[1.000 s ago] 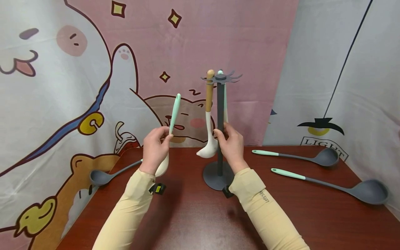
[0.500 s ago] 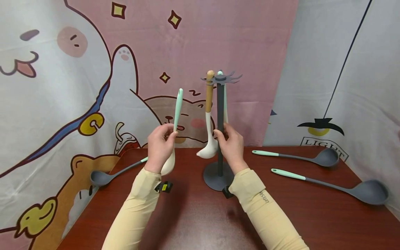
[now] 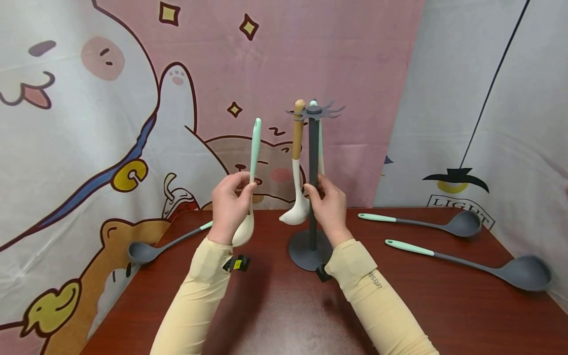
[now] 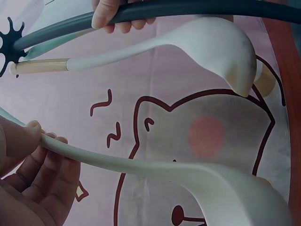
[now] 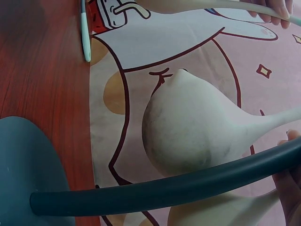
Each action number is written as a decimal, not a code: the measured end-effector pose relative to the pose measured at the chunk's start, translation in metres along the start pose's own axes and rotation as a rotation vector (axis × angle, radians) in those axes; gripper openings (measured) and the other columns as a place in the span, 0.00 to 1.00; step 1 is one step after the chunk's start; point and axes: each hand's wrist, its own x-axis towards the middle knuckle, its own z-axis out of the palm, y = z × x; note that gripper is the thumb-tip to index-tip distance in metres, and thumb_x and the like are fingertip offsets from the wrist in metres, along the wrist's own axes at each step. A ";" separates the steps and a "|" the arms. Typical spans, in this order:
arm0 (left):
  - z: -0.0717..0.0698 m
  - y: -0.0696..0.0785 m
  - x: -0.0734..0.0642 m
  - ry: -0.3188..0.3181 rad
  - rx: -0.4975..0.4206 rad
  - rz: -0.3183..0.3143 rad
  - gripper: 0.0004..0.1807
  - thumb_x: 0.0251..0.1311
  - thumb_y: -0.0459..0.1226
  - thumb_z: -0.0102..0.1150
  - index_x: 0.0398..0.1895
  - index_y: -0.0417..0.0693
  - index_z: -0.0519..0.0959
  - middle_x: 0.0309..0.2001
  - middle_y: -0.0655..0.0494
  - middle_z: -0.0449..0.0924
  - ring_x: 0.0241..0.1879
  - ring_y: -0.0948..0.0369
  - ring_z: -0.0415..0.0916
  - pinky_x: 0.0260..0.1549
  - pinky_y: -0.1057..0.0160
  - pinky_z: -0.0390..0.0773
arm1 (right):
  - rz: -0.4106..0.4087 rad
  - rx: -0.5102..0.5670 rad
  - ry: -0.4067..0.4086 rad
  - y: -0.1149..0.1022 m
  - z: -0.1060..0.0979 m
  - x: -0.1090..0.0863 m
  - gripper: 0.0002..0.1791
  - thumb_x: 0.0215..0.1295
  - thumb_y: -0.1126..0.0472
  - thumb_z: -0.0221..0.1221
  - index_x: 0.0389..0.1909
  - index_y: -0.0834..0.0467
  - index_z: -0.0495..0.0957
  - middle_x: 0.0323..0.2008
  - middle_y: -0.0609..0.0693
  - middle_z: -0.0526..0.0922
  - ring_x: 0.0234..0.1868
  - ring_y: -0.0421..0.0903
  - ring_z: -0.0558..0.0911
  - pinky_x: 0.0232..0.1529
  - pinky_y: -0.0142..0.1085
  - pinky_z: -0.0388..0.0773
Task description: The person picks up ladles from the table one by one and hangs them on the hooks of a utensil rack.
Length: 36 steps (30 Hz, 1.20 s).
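My left hand [image 3: 230,207] pinches a white ladle [image 4: 141,167] with a mint-green handle, below that handle. The ladle is upright, bowl down, left of the dark grey utensil stand [image 3: 313,158]. My right hand [image 3: 328,209] grips the stand's pole, thumb at its left side. A white ladle with a wooden handle [image 3: 297,140] hangs from the left of the stand's hooked top. Behind the pole hangs another mint-handled ladle [image 3: 321,143]; its pale bowl shows past the pole in the right wrist view.
Two grey ladles [image 3: 463,224] with mint handles lie on the right of the reddish-brown table [image 3: 284,305]. A third grey ladle [image 3: 144,252] lies at the left edge, its handle end partly behind my left hand. A cartoon-printed cloth [image 3: 355,59] hangs behind.
My left hand has moved right and slightly up with the ladle, closer to the stand, and the ladle has become more upright. The right hand and stand have stayed put.
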 end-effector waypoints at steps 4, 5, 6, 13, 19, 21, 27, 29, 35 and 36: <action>0.002 0.002 0.000 -0.005 -0.006 0.000 0.06 0.61 0.29 0.66 0.40 0.41 0.85 0.37 0.48 0.83 0.38 0.55 0.82 0.38 0.59 0.82 | -0.001 -0.002 0.002 0.001 0.000 0.000 0.11 0.63 0.57 0.67 0.40 0.60 0.80 0.28 0.52 0.83 0.27 0.48 0.80 0.27 0.42 0.73; 0.003 0.003 0.000 -0.008 -0.007 0.000 0.06 0.61 0.29 0.66 0.40 0.41 0.85 0.37 0.48 0.83 0.38 0.55 0.82 0.38 0.59 0.82 | -0.002 -0.003 0.002 0.000 0.000 0.000 0.11 0.63 0.58 0.67 0.40 0.60 0.80 0.28 0.52 0.83 0.27 0.48 0.80 0.27 0.42 0.73; 0.004 0.003 0.001 -0.006 -0.004 0.001 0.06 0.61 0.29 0.66 0.40 0.41 0.85 0.37 0.48 0.83 0.38 0.55 0.82 0.38 0.59 0.82 | -0.002 -0.003 0.004 0.000 0.000 0.000 0.11 0.63 0.58 0.67 0.40 0.60 0.80 0.28 0.52 0.83 0.27 0.48 0.80 0.27 0.42 0.73; 0.009 0.008 0.003 0.006 -0.032 0.008 0.08 0.59 0.27 0.67 0.41 0.40 0.85 0.35 0.48 0.82 0.36 0.54 0.82 0.37 0.58 0.82 | 0.004 0.003 0.006 0.000 0.001 0.000 0.10 0.63 0.59 0.68 0.40 0.59 0.80 0.28 0.52 0.83 0.27 0.48 0.81 0.27 0.42 0.73; 0.013 0.012 0.005 0.000 -0.038 0.022 0.08 0.60 0.28 0.67 0.42 0.39 0.85 0.35 0.47 0.82 0.37 0.54 0.82 0.37 0.58 0.82 | 0.013 0.005 0.003 0.000 0.001 0.000 0.10 0.63 0.59 0.68 0.41 0.59 0.80 0.29 0.52 0.84 0.28 0.48 0.81 0.27 0.42 0.73; 0.015 0.012 0.006 0.001 -0.040 0.027 0.08 0.60 0.29 0.67 0.43 0.39 0.85 0.35 0.47 0.82 0.37 0.54 0.82 0.37 0.58 0.82 | 0.013 0.003 0.002 0.000 0.001 0.000 0.10 0.63 0.59 0.68 0.41 0.59 0.80 0.29 0.52 0.84 0.28 0.49 0.81 0.27 0.42 0.74; 0.018 0.015 0.007 0.014 -0.049 0.049 0.09 0.59 0.28 0.67 0.43 0.39 0.85 0.36 0.47 0.83 0.37 0.53 0.82 0.37 0.57 0.82 | 0.006 -0.001 0.006 0.000 0.001 0.001 0.10 0.63 0.60 0.68 0.41 0.60 0.80 0.29 0.53 0.83 0.27 0.49 0.80 0.28 0.43 0.74; 0.020 0.016 0.007 0.017 -0.052 0.051 0.09 0.59 0.28 0.67 0.44 0.38 0.85 0.35 0.47 0.83 0.36 0.53 0.82 0.37 0.57 0.82 | 0.001 -0.001 0.009 0.000 0.001 0.001 0.10 0.63 0.60 0.68 0.41 0.60 0.80 0.29 0.53 0.83 0.28 0.49 0.81 0.28 0.43 0.74; 0.024 0.017 0.010 0.024 -0.048 0.047 0.10 0.59 0.29 0.67 0.44 0.40 0.85 0.35 0.47 0.82 0.35 0.54 0.80 0.35 0.58 0.81 | -0.008 -0.001 0.010 0.000 0.001 0.001 0.11 0.63 0.60 0.68 0.41 0.60 0.80 0.29 0.53 0.83 0.28 0.49 0.80 0.28 0.43 0.75; 0.024 0.018 0.010 0.022 -0.053 0.045 0.10 0.60 0.29 0.67 0.44 0.40 0.85 0.35 0.48 0.82 0.35 0.55 0.80 0.35 0.59 0.80 | -0.009 -0.002 0.010 0.000 0.001 0.001 0.11 0.63 0.60 0.68 0.41 0.60 0.80 0.29 0.53 0.83 0.27 0.49 0.80 0.28 0.43 0.75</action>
